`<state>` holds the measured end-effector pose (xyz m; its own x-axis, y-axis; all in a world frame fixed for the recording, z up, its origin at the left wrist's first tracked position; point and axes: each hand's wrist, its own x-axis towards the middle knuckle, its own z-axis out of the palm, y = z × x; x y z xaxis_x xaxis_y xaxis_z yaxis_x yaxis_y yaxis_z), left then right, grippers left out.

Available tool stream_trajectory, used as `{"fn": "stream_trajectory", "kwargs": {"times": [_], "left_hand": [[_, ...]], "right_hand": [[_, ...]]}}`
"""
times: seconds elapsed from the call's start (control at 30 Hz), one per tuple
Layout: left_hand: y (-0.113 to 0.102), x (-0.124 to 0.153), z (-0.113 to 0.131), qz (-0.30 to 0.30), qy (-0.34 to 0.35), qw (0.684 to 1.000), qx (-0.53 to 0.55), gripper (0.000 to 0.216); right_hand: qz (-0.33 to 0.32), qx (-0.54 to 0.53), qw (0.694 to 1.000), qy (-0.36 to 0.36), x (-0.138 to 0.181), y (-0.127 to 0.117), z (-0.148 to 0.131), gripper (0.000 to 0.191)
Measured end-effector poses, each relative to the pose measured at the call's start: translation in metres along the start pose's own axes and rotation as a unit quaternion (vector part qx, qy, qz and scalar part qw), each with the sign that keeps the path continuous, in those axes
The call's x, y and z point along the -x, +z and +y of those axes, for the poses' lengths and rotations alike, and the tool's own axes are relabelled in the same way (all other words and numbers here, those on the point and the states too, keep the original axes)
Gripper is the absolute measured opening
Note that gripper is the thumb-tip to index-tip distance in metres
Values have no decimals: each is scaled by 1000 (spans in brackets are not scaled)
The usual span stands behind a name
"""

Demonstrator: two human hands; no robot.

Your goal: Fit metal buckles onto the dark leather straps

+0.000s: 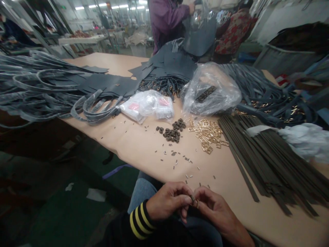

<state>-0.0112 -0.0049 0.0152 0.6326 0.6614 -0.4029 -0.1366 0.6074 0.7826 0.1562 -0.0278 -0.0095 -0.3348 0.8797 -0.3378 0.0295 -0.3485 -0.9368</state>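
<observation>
My left hand (168, 200) and my right hand (214, 207) meet at the near edge of the tan table (144, 147), fingertips pinched together. Between them sits a small dark loop with a gold buckle (194, 201); both hands grip it. On the table ahead lie a heap of small dark loops (172, 131), a pile of gold buckles (208, 134) and scattered tiny metal pins (177, 159).
Dark narrow straps (272, 161) lie in a stack at right. Clear plastic bags (212, 91) and white packets (147, 106) sit mid-table. Grey strap bundles (38, 85) and cut leather pieces (169, 61) fill the back. Other people (167, 19) work at the far end.
</observation>
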Motion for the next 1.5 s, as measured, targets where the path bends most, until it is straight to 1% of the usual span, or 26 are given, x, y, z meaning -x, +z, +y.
{"fn": "stream_trajectory", "kwargs": {"times": [0.13,0.23,0.47,0.57,0.73,0.87,0.97,1.03,1.1,1.2,1.27,1.4,1.5], "left_hand": [[-4,-1,-5,8,-45,997,70,34],[-6,1,-5,20,-72,992,100,33],[-8,4,-3,42,-96,991,89,27],[-8,2,-8,55,-91,992,74,25],[-4,-2,-17,91,-59,993,48,18],[0,-4,-18,113,-41,992,24,16],[1,-5,-17,116,-31,993,10,18],[1,-5,-17,118,-22,993,-10,17],[2,-4,-16,129,-3,990,-58,15],[5,-2,-12,156,42,974,-158,8],[7,0,-9,169,57,961,-211,5],[14,3,-7,171,62,946,-269,2],[17,3,-9,183,73,936,-293,2]], "right_hand": [[-7,59,998,-3,1,2,-2,21],[-9,83,996,-2,3,3,-4,21],[-8,133,991,-16,4,7,-6,15],[-8,149,989,-17,4,7,-6,14],[-3,157,987,-13,4,5,-8,15],[-7,168,986,-17,4,2,-10,18],[1,155,988,-9,5,1,-9,17],[12,138,990,-2,4,2,-7,15],[11,137,990,2,4,2,-7,15],[-8,148,989,8,4,0,-8,16],[-22,140,990,12,4,-3,-9,17],[-44,128,991,24,3,-8,-5,18],[-28,151,988,20,1,-6,-4,16]]}}
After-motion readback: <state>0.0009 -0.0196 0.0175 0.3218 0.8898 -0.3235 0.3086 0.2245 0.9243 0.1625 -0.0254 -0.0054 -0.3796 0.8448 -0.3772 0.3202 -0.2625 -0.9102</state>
